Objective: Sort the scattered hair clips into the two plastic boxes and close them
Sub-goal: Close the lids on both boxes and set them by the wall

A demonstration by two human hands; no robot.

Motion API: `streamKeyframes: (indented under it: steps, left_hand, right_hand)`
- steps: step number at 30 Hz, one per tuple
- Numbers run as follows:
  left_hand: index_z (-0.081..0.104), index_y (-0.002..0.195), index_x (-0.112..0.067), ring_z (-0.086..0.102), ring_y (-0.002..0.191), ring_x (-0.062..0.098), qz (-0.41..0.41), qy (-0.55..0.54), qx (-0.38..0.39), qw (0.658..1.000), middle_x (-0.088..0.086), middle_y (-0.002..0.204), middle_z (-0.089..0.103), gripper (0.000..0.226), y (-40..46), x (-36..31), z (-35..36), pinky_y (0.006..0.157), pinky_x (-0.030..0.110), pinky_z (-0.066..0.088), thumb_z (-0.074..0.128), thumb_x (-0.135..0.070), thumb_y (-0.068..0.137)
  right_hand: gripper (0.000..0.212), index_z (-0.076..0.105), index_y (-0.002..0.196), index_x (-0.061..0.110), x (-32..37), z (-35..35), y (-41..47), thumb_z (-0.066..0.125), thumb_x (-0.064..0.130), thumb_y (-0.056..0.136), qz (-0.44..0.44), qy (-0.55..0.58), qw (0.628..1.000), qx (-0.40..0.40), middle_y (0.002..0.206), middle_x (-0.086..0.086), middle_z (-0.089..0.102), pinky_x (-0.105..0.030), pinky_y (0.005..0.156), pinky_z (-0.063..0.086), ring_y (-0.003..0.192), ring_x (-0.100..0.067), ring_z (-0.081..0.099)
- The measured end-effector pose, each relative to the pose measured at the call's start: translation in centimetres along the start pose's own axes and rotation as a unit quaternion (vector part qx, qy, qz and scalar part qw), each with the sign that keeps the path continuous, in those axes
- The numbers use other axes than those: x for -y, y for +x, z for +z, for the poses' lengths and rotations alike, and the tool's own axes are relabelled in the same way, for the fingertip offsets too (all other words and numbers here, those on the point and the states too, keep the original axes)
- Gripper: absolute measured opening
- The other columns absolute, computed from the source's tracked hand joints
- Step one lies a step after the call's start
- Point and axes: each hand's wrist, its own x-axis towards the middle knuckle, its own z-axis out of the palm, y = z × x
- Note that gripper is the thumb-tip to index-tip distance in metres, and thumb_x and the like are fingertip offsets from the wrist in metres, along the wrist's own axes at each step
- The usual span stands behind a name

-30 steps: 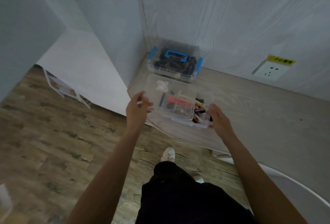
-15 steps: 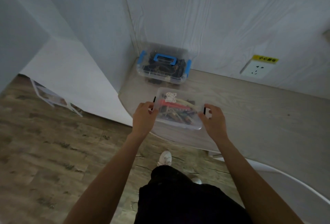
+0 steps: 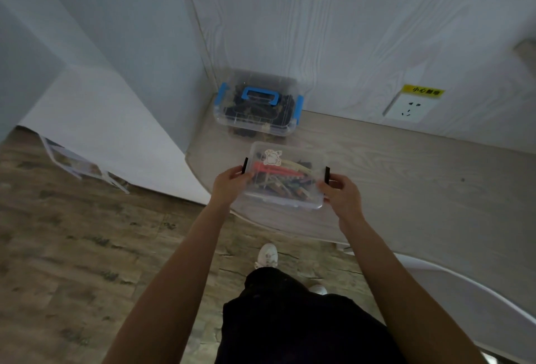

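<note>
Head view down onto a pale wood-grain table point(image 3: 406, 178), near its rounded left corner. Nearer clear box point(image 3: 285, 178) with lid on, full of coloured hair clips point(image 3: 278, 181), a sticker on the lid, two black latches point(image 3: 245, 166) standing up at either end (seemingly not yet snapped down). Left hand point(image 3: 230, 186) curled round the box's left end, thumb up by the latch; right hand point(image 3: 340, 194) curled round the right end, fingers at the other latch. Box resting on or just above the table, hard to tell which.

Second box point(image 3: 258, 108), with blue handle and blue side clasps, shut and tucked into the corner where the two walls point(image 3: 319, 30) meet; dark clips inside. No loose clips visible anywhere on the table. Sorting apparently finished, then; left to do, by the look of it, only pressing down the two black latches.

Edges: table rim close in front of the near box, curving away to the floor point(image 3: 72, 247) on the left, so little spare room on that side. Wide bare tabletop to the right, toward the wall socket point(image 3: 407, 107). Blue-handled box near, just behind, but apart
</note>
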Motion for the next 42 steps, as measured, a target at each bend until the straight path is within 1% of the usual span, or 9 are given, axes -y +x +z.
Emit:
streamKeyframes:
  steps: [5, 9, 14, 17, 22, 27, 30, 38, 42]
  left_hand:
    - [0.068, 0.107, -0.013, 0.058, 0.083, 0.014, 0.116, 0.02, -0.054, 0.991, -0.003, 0.086, 0.064, 0.027, -1.3, 0.0, 0.7, 0.081, 0.03, 0.044, 0.063, -0.028, 0.085]
    - [0.067, 0.096, -0.015, 0.057, 0.07, 0.025, 0.182, 0.149, -0.097, 0.967, 0.007, 0.072, 0.059, 0.021, -0.8, 1.1, 1.4, 0.06, 0.028, 0.038, 0.053, -0.03, 0.091]
    - [0.057, 0.124, -0.026, 0.053, 0.077, 0.019, 0.209, 0.211, -0.112, 0.948, 0.008, 0.093, 0.06, 0.034, -0.4, 1.6, 1.5, 0.071, 0.025, 0.038, 0.05, -0.035, 0.093]
    - [0.058, 0.123, -0.024, 0.056, 0.08, 0.018, 0.212, 0.211, -0.1, 0.949, 0.008, 0.097, 0.062, 0.033, -1.7, 1.0, 0.9, 0.072, 0.024, 0.039, 0.05, -0.035, 0.093]
    - [0.066, 0.113, -0.021, 0.063, 0.082, -0.003, 0.194, -0.005, -0.108, 0.975, -0.015, 0.089, 0.067, 0.031, -5.7, -1.3, -1.9, 0.078, 0.017, 0.051, 0.065, -0.032, 0.084]
    - [0.064, 0.113, -0.029, 0.064, 0.1, 0.007, 0.249, -0.115, -0.052, 0.96, -0.012, 0.102, 0.071, 0.047, -6.0, -5.6, -5.1, 0.087, 0.023, 0.051, 0.068, -0.045, 0.069]
    - [0.058, 0.123, -0.033, 0.058, 0.114, 0.013, 0.271, -0.112, -0.034, 0.955, -0.007, 0.119, 0.065, 0.055, -3.7, -7.8, -6.1, 0.099, 0.037, 0.046, 0.067, -0.041, 0.069]
    - [0.045, 0.134, -0.028, 0.052, 0.106, 0.006, 0.288, -0.01, -0.048, 0.957, -0.014, 0.116, 0.053, 0.056, 3.7, -11.7, -7.2, 0.069, -0.005, 0.035, 0.064, -0.014, 0.082]
    - [0.032, 0.141, -0.037, 0.045, 0.118, 0.002, 0.321, 0.058, -0.002, 0.945, -0.015, 0.134, 0.047, 0.063, 5.5, -11.2, -7.5, 0.09, 0.009, 0.038, 0.063, -0.027, 0.086]
  right_hand:
    - [0.038, 0.058, 0.114, 0.007, -0.5, 0.7, -1.3, 0.071, 0.014, 0.079, -0.1, -0.088, 0.991, -0.032, 0.103, -0.009, 0.063, -0.026, 0.071, 0.042, 0.084, -0.017, 0.057]
    - [0.04, 0.056, 0.122, 0.007, -0.7, 0.9, -1.6, 0.064, 0.019, 0.085, -0.17, -0.213, 0.961, -0.052, 0.108, -0.012, 0.056, -0.03, 0.076, 0.046, 0.089, -0.023, 0.058]
    - [0.038, 0.055, 0.122, 0.006, -0.1, 1.1, -1.8, 0.061, 0.019, 0.087, -0.18, -0.279, 0.942, -0.05, 0.108, -0.013, 0.053, -0.031, 0.075, 0.043, 0.087, -0.028, 0.058]
    - [0.041, 0.056, 0.122, 0.008, 0.2, 0.3, -2.2, 0.066, 0.02, 0.084, -0.165, -0.234, 0.958, -0.031, 0.107, -0.011, 0.057, -0.029, 0.075, 0.046, 0.086, -0.022, 0.061]
    - [0.038, 0.062, 0.114, 0.011, 2.8, -2.3, -3.7, 0.072, 0.014, 0.077, -0.131, -0.029, 0.989, 0.057, 0.097, -0.006, 0.068, -0.011, 0.063, 0.051, 0.079, -0.013, 0.062]
    - [0.04, 0.06, 0.12, 0.01, 8.0, -2.1, -4.4, 0.061, 0.002, 0.081, -0.162, 0.132, 0.966, 0.149, 0.109, -0.006, 0.069, -0.023, 0.083, 0.054, 0.098, -0.017, 0.066]
    - [0.041, 0.058, 0.122, 0.013, 11.3, -0.6, -3.3, 0.058, 0.001, 0.084, -0.203, 0.142, 0.955, 0.164, 0.109, -0.007, 0.069, -0.028, 0.089, 0.053, 0.1, -0.015, 0.066]
    - [0.036, 0.06, 0.116, 0.007, 15.5, 5.2, 2.5, 0.061, -0.003, 0.081, -0.189, 0.147, 0.962, 0.135, 0.106, -0.013, 0.067, -0.021, 0.074, 0.053, 0.089, -0.015, 0.066]
    - [0.047, 0.051, 0.128, 0.018, 14.3, 6.7, 4.1, 0.065, 0.013, 0.083, -0.151, 0.07, 0.983, 0.073, 0.115, -0.01, 0.059, -0.034, 0.086, 0.047, 0.107, -0.023, 0.056]
